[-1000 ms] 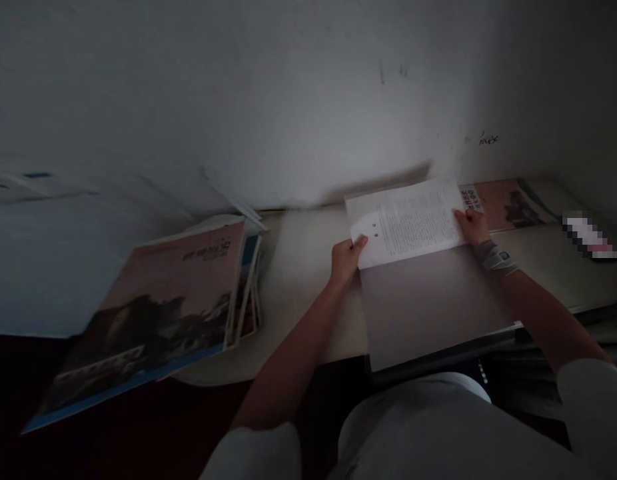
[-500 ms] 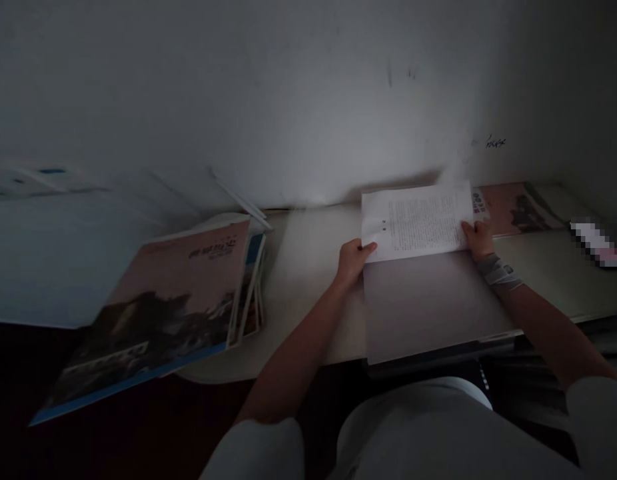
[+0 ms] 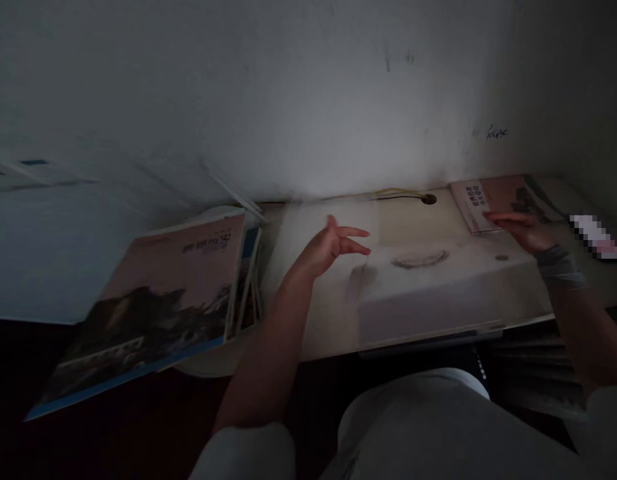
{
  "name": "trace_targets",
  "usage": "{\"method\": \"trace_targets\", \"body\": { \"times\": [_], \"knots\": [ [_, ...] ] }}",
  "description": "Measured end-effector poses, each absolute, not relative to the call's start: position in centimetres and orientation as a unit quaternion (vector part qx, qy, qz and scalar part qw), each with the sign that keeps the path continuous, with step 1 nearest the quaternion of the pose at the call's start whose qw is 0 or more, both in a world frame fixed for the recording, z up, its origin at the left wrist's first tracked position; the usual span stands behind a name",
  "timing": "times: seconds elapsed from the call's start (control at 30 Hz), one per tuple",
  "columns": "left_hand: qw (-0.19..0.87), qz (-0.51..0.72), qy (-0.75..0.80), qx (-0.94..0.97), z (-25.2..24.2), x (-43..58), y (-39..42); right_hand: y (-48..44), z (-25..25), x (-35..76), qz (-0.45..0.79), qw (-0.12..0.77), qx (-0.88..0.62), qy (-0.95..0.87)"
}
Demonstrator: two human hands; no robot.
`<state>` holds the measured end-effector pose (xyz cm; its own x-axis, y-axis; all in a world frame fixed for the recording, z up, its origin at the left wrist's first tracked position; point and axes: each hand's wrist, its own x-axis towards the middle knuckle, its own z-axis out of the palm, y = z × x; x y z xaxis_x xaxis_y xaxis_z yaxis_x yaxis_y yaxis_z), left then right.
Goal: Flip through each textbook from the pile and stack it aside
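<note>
My left hand (image 3: 333,243) hovers over the pale desk (image 3: 313,320) with its fingers spread and nothing in it. A pale, motion-smeared sheet or cover (image 3: 438,293) lies blurred across the desk between my two hands; its print cannot be read. My right hand (image 3: 523,230), with a grey band at the wrist, is stretched flat and touches the near edge of a pink booklet (image 3: 503,197) lying at the back right by the wall.
A stack of pink-and-blue magazines (image 3: 173,293) overhangs the desk at the left. A cable hole (image 3: 429,199) with a yellowish cord sits near the wall (image 3: 288,100). A small blurred object (image 3: 596,237) lies far right. My knee in white cloth (image 3: 428,420) is below the desk edge.
Both hands let go of the printed page, which is no longer seen. The left hand lifted and opened; the right hand moved right onto the pink booklet. The cable hole is now uncovered.
</note>
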<state>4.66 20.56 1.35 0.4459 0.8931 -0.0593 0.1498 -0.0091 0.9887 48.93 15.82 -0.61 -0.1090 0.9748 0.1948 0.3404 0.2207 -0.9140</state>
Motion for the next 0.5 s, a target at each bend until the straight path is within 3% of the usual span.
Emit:
{"method": "trace_targets", "body": {
  "times": [0.1,0.23,0.33,0.5],
  "knots": [
    [0.427,0.149,0.387,0.804,1.3,8.8,17.5,14.6,0.2,43.9,0.223,0.271,-0.495,-0.795],
    [0.167,0.024,0.433,0.885,-2.6,15.1,14.1,12.3,-2.3,34.7,0.03,0.079,-0.434,-0.897],
    [0.096,-0.021,0.437,0.894,-5.3,16.5,13.8,11.6,-4.4,31.9,-0.017,0.044,-0.448,-0.893],
    [0.087,-0.002,0.452,0.888,-6.3,14.0,15.9,13.3,-6.4,35.7,-0.027,0.04,-0.47,-0.882]
  ]
}}
